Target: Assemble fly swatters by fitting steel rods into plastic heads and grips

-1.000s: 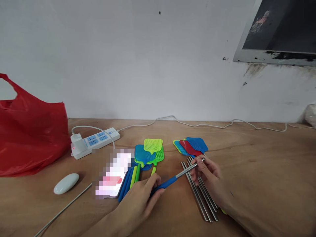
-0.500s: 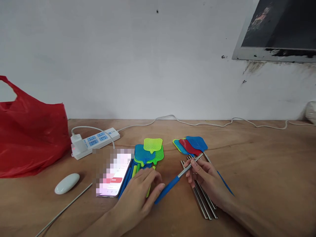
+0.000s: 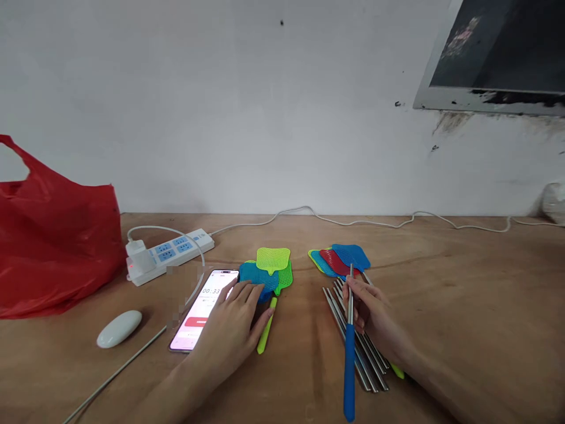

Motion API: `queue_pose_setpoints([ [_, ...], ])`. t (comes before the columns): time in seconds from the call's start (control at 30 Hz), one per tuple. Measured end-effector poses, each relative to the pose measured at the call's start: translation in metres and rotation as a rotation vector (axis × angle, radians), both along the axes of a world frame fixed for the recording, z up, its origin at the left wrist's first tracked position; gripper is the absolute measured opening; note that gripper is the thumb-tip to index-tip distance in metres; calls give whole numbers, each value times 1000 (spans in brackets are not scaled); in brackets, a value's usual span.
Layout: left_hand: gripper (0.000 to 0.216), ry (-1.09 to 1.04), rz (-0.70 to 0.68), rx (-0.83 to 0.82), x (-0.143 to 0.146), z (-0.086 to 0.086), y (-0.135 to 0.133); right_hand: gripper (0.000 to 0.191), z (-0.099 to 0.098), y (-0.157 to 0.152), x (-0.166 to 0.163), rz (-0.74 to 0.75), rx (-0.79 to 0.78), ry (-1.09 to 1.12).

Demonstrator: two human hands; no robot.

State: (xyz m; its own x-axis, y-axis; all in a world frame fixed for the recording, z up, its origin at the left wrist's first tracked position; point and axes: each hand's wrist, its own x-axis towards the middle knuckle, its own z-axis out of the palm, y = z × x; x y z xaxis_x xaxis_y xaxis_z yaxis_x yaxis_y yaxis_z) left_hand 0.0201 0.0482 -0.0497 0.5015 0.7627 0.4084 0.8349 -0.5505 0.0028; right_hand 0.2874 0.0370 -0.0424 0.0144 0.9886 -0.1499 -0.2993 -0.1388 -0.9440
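Observation:
My right hand [image 3: 369,312] pinches the metal shaft of a rod with a blue handle [image 3: 349,365]; the rod points straight away from me, over a bundle of bare metal rods [image 3: 359,353]. Beyond them lie loose swatter heads in blue, red and green [image 3: 339,259]. My left hand [image 3: 236,324] rests flat, fingers spread, on a pile of finished fly swatters [image 3: 267,268] with green and blue heads; one green handle [image 3: 266,334] sticks out beside my fingers.
A phone [image 3: 200,315] showing a timer lies left of my left hand. Further left are a white oval object [image 3: 119,328], a white power strip [image 3: 170,253] with a charger and cable, and a red plastic bag [image 3: 53,247]. A white wall stands behind the wooden table [image 3: 463,306].
My left hand let go of the blue handle and moved left onto the swatter pile. My right hand swung the rod from slanting to pointing straight away from me.

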Motion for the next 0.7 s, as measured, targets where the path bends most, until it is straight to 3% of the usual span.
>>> queue_pose_setpoints([
  [0.13,28,-69,-28,4,1,6,0,48,1,0,1,-14,-19,-4],
  [0.27,36,-26,-13,53,-5,-2,8,47,1,1,1,-12,-17,-15],
  [0.57,35,-7,-51,-43,-3,7,2,47,-2,2,3,15,-41,-10],
  [0.7,37,-53,-81,-50,-4,1,4,46,-2,1,2,20,-56,-9],
])
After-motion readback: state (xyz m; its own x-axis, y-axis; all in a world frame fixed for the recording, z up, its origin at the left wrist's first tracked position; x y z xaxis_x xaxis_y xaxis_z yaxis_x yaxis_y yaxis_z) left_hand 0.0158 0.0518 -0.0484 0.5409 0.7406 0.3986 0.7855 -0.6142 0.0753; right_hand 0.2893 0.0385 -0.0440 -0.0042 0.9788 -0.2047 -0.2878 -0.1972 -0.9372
